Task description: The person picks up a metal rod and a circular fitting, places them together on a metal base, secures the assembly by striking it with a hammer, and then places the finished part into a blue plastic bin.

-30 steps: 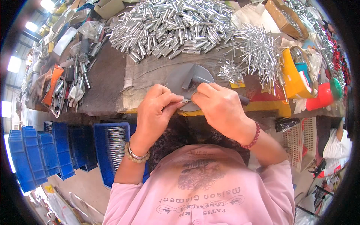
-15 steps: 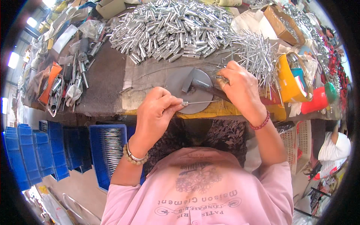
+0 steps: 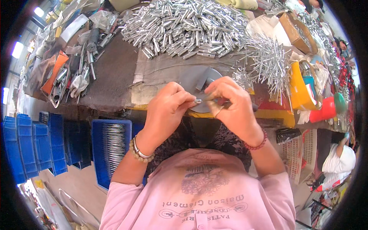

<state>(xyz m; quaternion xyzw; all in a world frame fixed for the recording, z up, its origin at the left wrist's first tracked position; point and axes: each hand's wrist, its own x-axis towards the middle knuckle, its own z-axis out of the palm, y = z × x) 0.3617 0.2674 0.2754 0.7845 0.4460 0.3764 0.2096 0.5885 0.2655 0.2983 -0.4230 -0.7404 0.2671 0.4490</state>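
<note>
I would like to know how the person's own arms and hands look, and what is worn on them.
The sleeves are short and pink. The left hand and right hand wear no gloves. At the left wrist are a silvery bangle and tan beads; at the right, a dark red beaded bracelet.

Blue bins (image 3: pixel 34 147), several, stand at far left; orange piece (image 3: pixel 58 73) lies among assorted hand tools (image 3: pixel 90 57) on the left of the bench (image 3: pixel 113 73); open cardboard box (image 3: pixel 287 28) sits at upper right; yellow container (image 3: pixel 300 90) sits near a red container (image 3: pixel 322 111) with green lid (image 3: pixel 339 103); pale lattice crate (image 3: pixel 292 159) stands below the bench's right side; person (image 3: pixel 339 159) in white at far right
</note>
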